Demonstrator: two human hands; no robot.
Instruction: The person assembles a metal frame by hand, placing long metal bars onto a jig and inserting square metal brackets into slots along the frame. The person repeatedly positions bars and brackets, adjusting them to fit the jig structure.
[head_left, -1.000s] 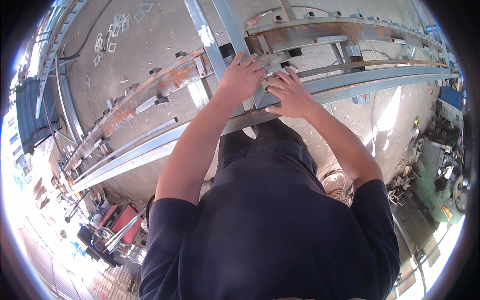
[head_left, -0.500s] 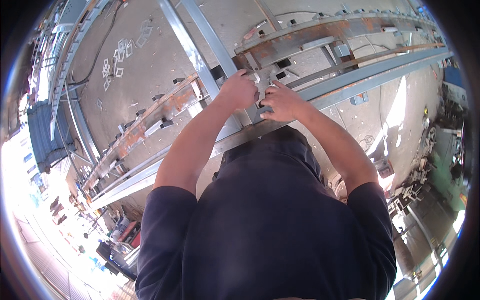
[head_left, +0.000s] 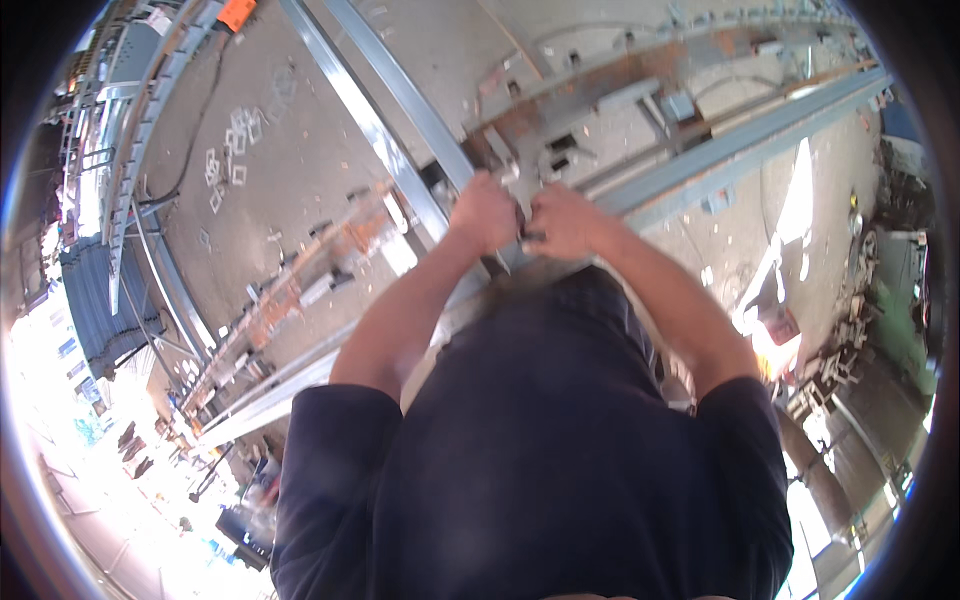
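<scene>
My left hand (head_left: 486, 213) is closed, its fingers curled, above the joint of a steel frame just ahead of my body. Beside it my right hand (head_left: 566, 222) is also closed, knuckles up, a small gap from the left. Something small and dark shows between the two hands, too blurred and covered to name. Two parallel grey steel tubes (head_left: 378, 140) run from the far left toward my left hand. A long grey steel beam (head_left: 745, 150) reaches away to the right from beside my right hand.
A rusty beam (head_left: 610, 90) with short brackets crosses behind my hands; another rusty rail (head_left: 275, 305) continues at the left. Thin square plates (head_left: 240, 130) lie on the concrete floor. Blue-grey corrugated sheet (head_left: 105, 300) stands far left, near an orange object (head_left: 236, 14). Metal scraps (head_left: 845, 345) clutter the right side.
Both hands have come closer together and slightly nearer my body. The right hand's fingers are more curled in. My view has tilted a little, bringing an orange object into the upper left.
</scene>
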